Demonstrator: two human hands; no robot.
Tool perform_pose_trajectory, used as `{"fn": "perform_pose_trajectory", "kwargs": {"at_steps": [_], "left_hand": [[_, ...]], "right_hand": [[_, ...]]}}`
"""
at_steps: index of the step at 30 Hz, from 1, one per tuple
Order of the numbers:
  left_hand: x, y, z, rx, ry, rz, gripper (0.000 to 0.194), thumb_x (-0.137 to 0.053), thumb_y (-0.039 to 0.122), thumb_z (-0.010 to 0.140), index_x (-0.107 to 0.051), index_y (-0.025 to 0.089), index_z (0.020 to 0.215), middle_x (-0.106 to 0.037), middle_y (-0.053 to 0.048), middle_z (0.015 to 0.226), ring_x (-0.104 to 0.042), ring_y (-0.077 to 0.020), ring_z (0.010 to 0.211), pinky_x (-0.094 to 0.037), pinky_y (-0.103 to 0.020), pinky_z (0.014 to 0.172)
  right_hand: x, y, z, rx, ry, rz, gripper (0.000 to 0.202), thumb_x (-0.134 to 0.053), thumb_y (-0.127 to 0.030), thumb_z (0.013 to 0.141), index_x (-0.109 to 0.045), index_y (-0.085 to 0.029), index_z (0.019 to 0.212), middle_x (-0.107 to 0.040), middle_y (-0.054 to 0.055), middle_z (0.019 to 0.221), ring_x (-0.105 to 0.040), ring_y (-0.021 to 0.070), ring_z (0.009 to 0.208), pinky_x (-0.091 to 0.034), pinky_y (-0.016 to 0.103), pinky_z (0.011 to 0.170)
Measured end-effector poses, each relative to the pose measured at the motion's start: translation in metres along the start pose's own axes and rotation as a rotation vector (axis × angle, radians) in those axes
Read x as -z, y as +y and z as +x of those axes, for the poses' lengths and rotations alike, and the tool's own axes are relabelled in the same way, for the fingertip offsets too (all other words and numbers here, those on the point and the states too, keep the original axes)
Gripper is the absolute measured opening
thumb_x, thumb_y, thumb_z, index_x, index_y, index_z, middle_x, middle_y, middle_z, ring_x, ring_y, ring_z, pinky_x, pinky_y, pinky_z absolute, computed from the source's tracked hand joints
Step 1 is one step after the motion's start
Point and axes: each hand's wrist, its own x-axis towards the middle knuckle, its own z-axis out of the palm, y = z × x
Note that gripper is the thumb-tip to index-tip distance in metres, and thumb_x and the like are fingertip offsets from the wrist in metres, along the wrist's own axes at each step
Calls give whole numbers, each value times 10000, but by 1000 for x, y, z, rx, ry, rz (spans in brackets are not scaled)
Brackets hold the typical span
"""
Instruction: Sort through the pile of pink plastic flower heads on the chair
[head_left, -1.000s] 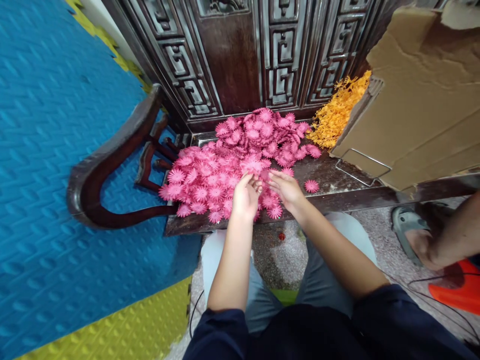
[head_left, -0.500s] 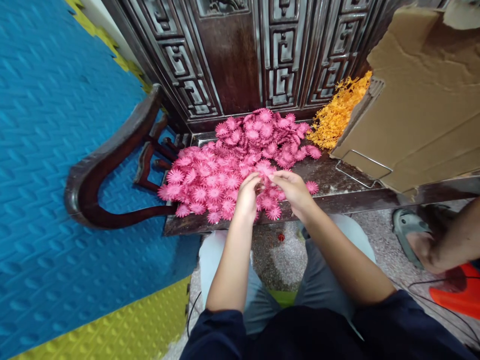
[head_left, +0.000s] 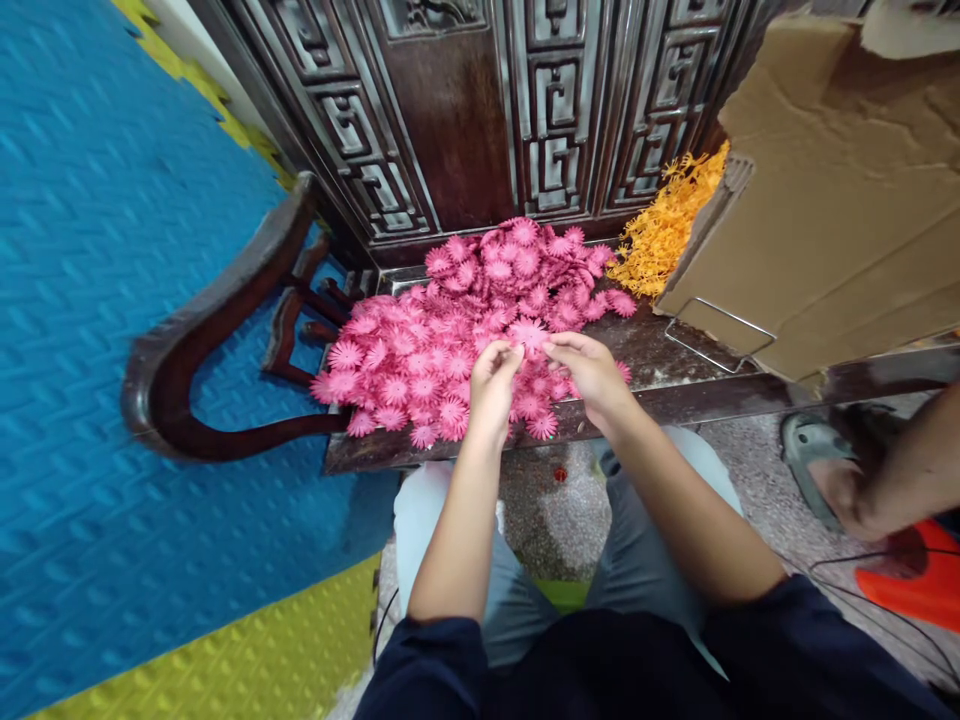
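Observation:
Between my two hands a pink artificial flower [head_left: 529,336] is held up, its thin petals spread out. My left hand [head_left: 495,385] pinches its left edge between thumb and fingers. On the opposite edge, the thumb and forefinger of my right hand [head_left: 589,372] are closed. Below and around both hands lies a heap of similar pink flowers [head_left: 420,362], spread along the dark wooden bench [head_left: 637,345]. Whether anything small is also pinched in my fingertips, I cannot make out.
A cardboard sheet [head_left: 832,210] stands at the right, with a bent wire [head_left: 720,335] at its lower edge. Orange artificial flowers [head_left: 664,230] are piled behind it. The curved armrest [head_left: 161,395] rises at the left. Another person's foot in a sandal [head_left: 810,465] is at the right.
My hands have drawn slightly apart, and the pink flower between them now shows more openly, facing up. The whole view has shifted a little.

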Motion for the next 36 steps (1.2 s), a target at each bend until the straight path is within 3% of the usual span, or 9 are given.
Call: {"fn": "perform_pose_trajectory", "kwargs": {"at_steps": [4,7,13,19,24,27,30,33,36], "left_hand": [[1,4,0,-12,-9,-25,114,-637,164,707,-542,180,646,-466,40,616,-411,-89,586,-321,-201,621],[2,5,0,-32,-33,8,119,-625,140,697,-531,180,635,-447,40,608,-407,-95,592,-316,-205,623],[2,5,-4,-254,-72,289,80,-609,159,716,-558,192,664,-481,18,667,-442,-126,680,-330,-222,678],[-2,10,-9,-355,-117,424,94,-619,164,718,-584,201,639,-509,-1,690,-458,-149,709,-333,-235,695],[0,5,-7,-213,-129,289,107,-642,276,720,-585,197,676,-512,-2,682,-460,-146,695,-342,-242,690],[1,2,-4,-16,-155,148,324,-576,507,742,-579,189,685,-518,-5,669,-470,-135,670,-355,-247,667],[2,1,-2,98,-115,153,477,-502,648,721,-570,180,663,-537,-12,657,-486,-131,657,-372,-255,651],[2,2,-1,62,-57,194,439,-589,609,677,-565,173,640,-516,6,622,-468,-114,629,-373,-247,641],[2,1,0,4,-36,157,296,-686,449,648,-583,172,666,-494,31,613,-440,-91,608,-352,-227,632]], "right_hand": [[0,-4,-2,-68,-64,20,204,-714,-298,513,-610,-197,656,-589,-64,604,-508,88,563,-378,236,584],[-2,-7,-6,-26,-94,5,176,-697,-295,547,-602,-203,664,-597,-60,641,-524,93,598,-391,237,611],[-3,-12,-10,-40,-105,-28,202,-670,-379,623,-625,-199,703,-573,-45,664,-493,78,608,-379,231,613],[-1,-10,-7,-15,-13,-61,130,-669,-297,604,-609,-191,650,-582,-40,663,-487,86,634,-382,235,638],[1,-8,-6,-3,-26,-45,124,-633,-305,647,-594,-189,665,-546,-43,624,-473,88,609,-369,242,641],[1,-7,-6,36,-33,-73,178,-636,-355,659,-582,-185,667,-543,-40,640,-463,88,604,-368,247,652],[1,-7,-7,100,-55,-124,212,-632,-385,670,-580,-179,669,-547,-34,658,-468,95,639,-369,251,682],[2,-6,-7,136,-76,-151,208,-623,-385,680,-579,-181,674,-555,-31,669,-484,105,678,-374,254,711],[2,-3,-6,127,-64,-161,186,-611,-370,684,-572,-188,670,-555,-31,667,-491,110,678,-382,255,707]]}}
